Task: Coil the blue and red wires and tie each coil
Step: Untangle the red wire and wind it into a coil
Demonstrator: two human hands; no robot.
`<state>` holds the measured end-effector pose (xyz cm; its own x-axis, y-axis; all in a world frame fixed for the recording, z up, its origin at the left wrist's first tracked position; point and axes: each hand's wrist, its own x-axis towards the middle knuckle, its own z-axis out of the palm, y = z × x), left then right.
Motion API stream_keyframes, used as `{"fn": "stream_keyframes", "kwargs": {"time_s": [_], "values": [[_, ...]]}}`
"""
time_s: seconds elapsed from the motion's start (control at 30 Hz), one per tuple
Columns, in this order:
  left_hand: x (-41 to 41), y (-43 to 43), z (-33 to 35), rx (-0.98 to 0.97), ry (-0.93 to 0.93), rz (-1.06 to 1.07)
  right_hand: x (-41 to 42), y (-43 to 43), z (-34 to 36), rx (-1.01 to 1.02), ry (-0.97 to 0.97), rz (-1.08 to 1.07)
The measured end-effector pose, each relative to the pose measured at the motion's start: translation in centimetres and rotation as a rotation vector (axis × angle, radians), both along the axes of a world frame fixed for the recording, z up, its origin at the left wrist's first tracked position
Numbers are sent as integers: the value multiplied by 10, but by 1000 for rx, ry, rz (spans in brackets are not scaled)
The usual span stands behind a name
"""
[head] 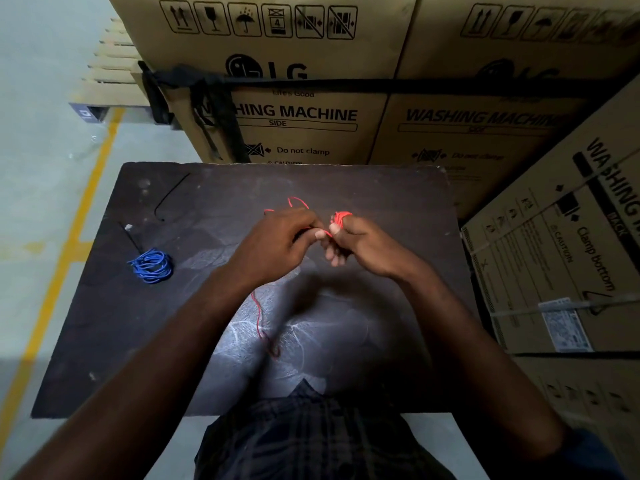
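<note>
My right hand grips a small red wire coil wound round its fingers, above the middle of the dark table. My left hand pinches the red wire just left of the coil. A loose stretch of red wire hangs down from my left hand and ends in a curl on the table; another loop of it shows above my left hand. The blue wire coil lies on the table at the left, with a black tie running out from it.
Large cardboard washing machine boxes stand right behind the table and another box leans at the right. A loose black tie lies at the table's far left corner. Grey floor with a yellow line lies to the left.
</note>
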<state>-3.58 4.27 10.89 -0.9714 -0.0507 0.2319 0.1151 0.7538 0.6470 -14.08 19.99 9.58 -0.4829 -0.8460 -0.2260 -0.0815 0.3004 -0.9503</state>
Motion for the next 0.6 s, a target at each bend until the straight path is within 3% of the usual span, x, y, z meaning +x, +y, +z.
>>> {"fn": "stream_keyframes", "kwargs": {"time_s": [0.27, 0.6], "values": [[2, -4, -13, -95, 125, 79, 4, 3, 19, 22, -306, 183], [2, 9, -35, 12, 85, 117, 15, 3, 23, -314, -818, 57]]}}
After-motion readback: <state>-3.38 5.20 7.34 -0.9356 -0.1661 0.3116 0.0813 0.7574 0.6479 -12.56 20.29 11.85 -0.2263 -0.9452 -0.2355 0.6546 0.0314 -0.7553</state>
